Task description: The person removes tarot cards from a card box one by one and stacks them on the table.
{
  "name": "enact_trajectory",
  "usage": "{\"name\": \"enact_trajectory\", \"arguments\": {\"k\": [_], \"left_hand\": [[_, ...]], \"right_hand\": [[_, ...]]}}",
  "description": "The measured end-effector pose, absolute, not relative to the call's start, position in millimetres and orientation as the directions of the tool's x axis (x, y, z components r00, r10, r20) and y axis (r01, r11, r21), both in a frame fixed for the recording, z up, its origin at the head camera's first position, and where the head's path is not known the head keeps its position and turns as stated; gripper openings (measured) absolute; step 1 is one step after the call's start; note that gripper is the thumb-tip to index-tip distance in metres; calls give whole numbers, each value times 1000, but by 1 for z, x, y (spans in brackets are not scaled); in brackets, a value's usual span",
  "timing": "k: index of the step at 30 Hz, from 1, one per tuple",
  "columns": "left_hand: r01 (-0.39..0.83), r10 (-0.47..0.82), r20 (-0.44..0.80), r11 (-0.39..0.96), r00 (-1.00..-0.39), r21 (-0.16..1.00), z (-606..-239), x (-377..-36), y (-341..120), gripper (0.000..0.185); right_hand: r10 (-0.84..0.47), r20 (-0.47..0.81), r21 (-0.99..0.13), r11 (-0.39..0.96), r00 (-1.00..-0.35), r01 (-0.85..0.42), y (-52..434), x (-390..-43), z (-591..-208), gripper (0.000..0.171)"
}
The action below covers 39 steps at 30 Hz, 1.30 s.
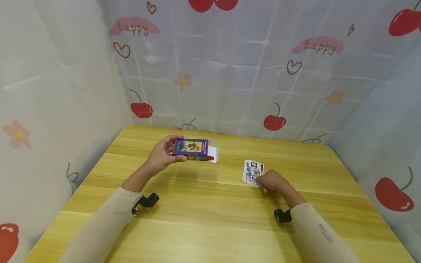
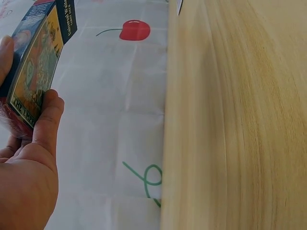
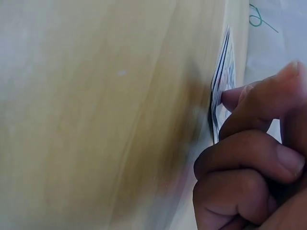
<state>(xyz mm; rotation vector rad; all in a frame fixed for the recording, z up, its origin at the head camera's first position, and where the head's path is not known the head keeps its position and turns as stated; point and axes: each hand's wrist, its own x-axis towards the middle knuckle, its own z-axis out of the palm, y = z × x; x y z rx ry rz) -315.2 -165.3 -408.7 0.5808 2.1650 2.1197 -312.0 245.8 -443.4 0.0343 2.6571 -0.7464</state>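
Note:
My left hand (image 1: pixel 160 156) grips a dark blue and red tarot card box (image 1: pixel 190 147) above the table, thumb on the near side and fingers on the far side. The box's white end flap (image 1: pixel 213 154) stands open toward the right. In the left wrist view a yellow picture panel shows on the box (image 2: pixel 36 72). To the right, my right hand (image 1: pixel 273 180) pinches a small, slightly fanned stack of tarot cards (image 1: pixel 251 171) by its near right corner. From the right wrist view the cards (image 3: pixel 223 81) appear edge-on, with the other fingers curled below them.
The wooden table (image 1: pixel 204 226) ends at a far edge against a hanging curtain (image 1: pixel 223 91) printed with cherries and hearts. Curtains also stand at the left and right sides. A black wrist mount (image 1: pixel 148 201) sits at the left cuff, another mount (image 1: pixel 282 215) at the right.

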Motion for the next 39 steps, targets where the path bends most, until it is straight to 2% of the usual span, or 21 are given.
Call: {"name": "enact_trajectory", "arguments": {"k": [3,6,11,15,20,29,39], "left_hand": [[222,302,214,-7,-929,975,-409,-315,-165,72],[220,300,212,-7,-930,975,-411,-315,-166,73],[223,307,216,-12,-927,975,-413,-316,-166,76],[223,310,216,-13,-926,975,-415,-316,-166,76],[226,319,216,-7,-923,974,-414,-317,-163,73],[215,321,208,-13,-924,977,-410,-314,-163,71],[211,323,206,-19,-924,977,-406,-314,-161,71]], "right_hand": [[-81,-341,-496,862,-936,106,244,-312,-442,42],[-90,-259,-578,812,-962,79,237,-311,-437,45],[-166,-54,-811,583,-985,-54,195,-303,-407,45],[-266,25,-888,437,-964,-143,155,-295,-381,38],[-315,28,-896,414,-949,-164,124,-291,-365,32],[-348,-32,-813,554,-937,-178,112,-310,-367,38],[-359,-72,-737,648,-931,-193,104,-325,-363,44]]}}
